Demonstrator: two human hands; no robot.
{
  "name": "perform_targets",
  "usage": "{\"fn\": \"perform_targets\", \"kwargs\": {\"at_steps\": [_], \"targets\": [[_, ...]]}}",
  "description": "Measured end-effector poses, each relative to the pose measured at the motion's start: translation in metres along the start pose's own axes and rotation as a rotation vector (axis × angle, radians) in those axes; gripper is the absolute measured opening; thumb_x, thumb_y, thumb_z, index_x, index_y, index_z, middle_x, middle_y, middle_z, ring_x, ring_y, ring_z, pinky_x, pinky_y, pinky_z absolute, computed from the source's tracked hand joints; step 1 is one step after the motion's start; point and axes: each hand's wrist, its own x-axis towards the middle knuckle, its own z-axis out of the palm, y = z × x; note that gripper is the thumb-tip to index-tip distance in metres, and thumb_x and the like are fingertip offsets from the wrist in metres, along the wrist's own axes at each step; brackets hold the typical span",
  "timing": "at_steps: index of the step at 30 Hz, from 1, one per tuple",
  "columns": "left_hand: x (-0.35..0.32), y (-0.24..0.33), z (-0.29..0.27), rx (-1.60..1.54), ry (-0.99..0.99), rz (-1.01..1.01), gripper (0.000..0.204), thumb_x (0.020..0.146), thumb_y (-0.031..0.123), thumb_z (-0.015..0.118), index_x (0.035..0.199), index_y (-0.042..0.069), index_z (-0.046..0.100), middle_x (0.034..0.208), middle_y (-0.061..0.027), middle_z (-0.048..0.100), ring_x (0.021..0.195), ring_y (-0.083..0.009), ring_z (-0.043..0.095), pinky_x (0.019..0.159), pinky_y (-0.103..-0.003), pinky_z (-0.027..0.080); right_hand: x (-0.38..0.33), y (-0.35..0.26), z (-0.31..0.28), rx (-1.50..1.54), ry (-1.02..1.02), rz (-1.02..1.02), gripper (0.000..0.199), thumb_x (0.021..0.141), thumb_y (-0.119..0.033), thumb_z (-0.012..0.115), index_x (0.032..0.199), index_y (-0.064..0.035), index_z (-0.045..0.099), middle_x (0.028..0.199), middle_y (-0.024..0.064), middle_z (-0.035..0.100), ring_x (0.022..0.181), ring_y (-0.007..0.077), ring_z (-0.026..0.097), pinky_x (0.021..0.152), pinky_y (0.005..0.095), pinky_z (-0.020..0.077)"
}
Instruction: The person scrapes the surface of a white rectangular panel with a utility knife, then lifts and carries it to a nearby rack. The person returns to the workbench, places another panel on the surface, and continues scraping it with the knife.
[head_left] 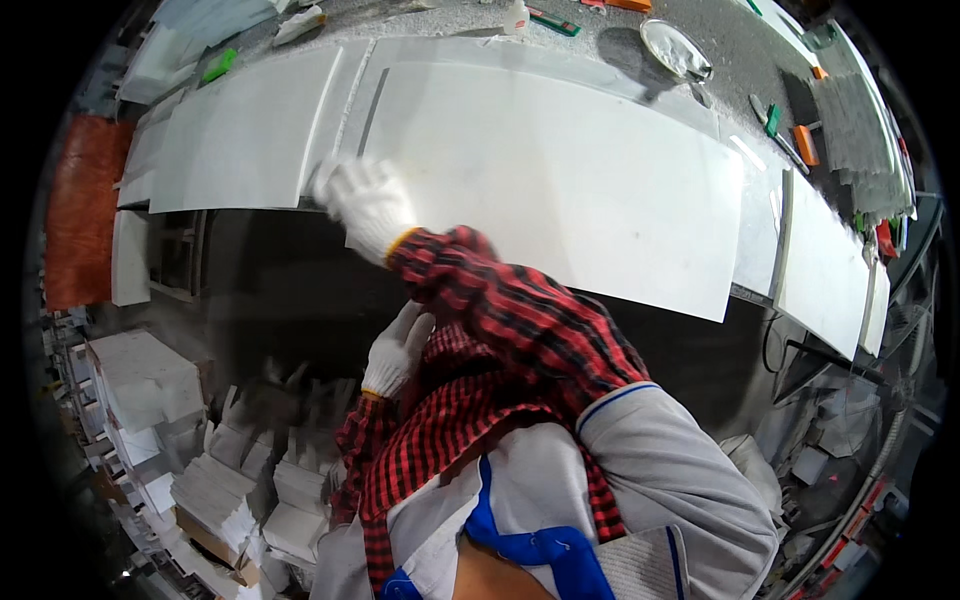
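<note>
A large white rectangular panel (560, 180) lies on the workbench in front of me, its near edge overhanging. My right hand (368, 208), in a white knit glove with a yellow cuff edge, is over the panel's left end. Its fingers are smeared by motion, so what they hold, if anything, cannot be made out. Close to my body, below the bench edge, my left hand (398, 352) wears a similar glove. Its fingers point upward, stretched out beside the red-and-black checked apron (430, 440), with nothing visible in them.
Another white panel (240, 135) lies to the left, and a third panel (822, 265) to the right. A round pan (675, 52), a green-handled tool (772, 120) and an orange block (806, 145) sit at the back. Stacked white pieces (215, 495) stand at lower left.
</note>
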Motion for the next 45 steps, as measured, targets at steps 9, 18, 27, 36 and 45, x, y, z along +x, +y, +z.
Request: {"fn": "perform_targets", "kwargs": {"at_steps": [9, 18, 27, 36, 45], "targets": [[0.006, -0.005, 0.046, 0.064, -0.312, 0.094, 0.028, 0.095, 0.026, 0.055, 0.112, 0.005, 0.06, 0.101, -0.022, 0.066, 0.087, -0.0446, 0.062, 0.071, -0.049, 0.05, -0.044, -0.002, -0.071, 0.502, 0.213, -0.038, 0.026, 0.074, -0.014, 0.067, 0.098, -0.0172, 0.06, 0.096, 0.0036, 0.06, 0.095, 0.0236, 0.059, 0.085, 0.0379, 0.0424], [0.103, 0.154, 0.043, -0.129, -0.45, 0.031, 0.034, 0.1, 0.025, 0.052, 0.128, 0.006, 0.057, 0.132, -0.019, 0.06, 0.109, -0.0368, 0.064, 0.09, -0.042, 0.054, -0.247, 0.207, -0.255, -0.224, 0.225, 0.517, 0.037, 0.086, -0.01, 0.063, 0.123, -0.0087, 0.058, 0.112, 0.0155, 0.062, 0.104, 0.0359, 0.06, 0.085, 0.0449, 0.0491], [0.101, 0.168, 0.052, -0.106, -0.455, 0.215, 0.041, 0.1, 0.03, 0.053, 0.134, 0.007, 0.054, 0.133, -0.0183, 0.059, 0.115, -0.0351, 0.062, 0.094, -0.042, 0.051, -0.301, 0.215, -0.229, -0.438, 0.201, 0.656, 0.048, 0.092, -0.011, 0.061, 0.139, 0.0003, 0.051, 0.137, 0.0231, 0.055, 0.12, 0.0409, 0.055, 0.1, 0.0447, 0.0472], [0.058, 0.109, 0.001, -0.323, -0.291, -0.38, 0.05, 0.101, 0.037, 0.05, 0.138, 0.004, 0.052, 0.13, -0.0235, 0.061, 0.121, -0.0394, 0.057, 0.1, -0.041, 0.046, -0.134, 0.108, -0.1, -0.161, 0.058, 0.193, 0.047, 0.086, -0.019, 0.057, 0.128, 0.0003, 0.056, 0.122, 0.0202, 0.058, 0.11, 0.0348, 0.057, 0.094, 0.0469, 0.0453], [-0.013, 0.028, -0.006, 0.029, -0.447, -0.366, 0.029, 0.091, 0.026, 0.061, 0.112, 0.006, 0.062, 0.104, -0.0132, 0.061, 0.094, -0.0306, 0.061, 0.08, -0.042, 0.05, -0.024, -0.037, -0.021, 0.39, -0.482, -0.198, 0.024, 0.083, -0.021, 0.062, 0.106, -0.0248, 0.066, 0.104, -0.0002, 0.064, 0.096, 0.0203, 0.061, 0.083, 0.0375, 0.0423]]}}
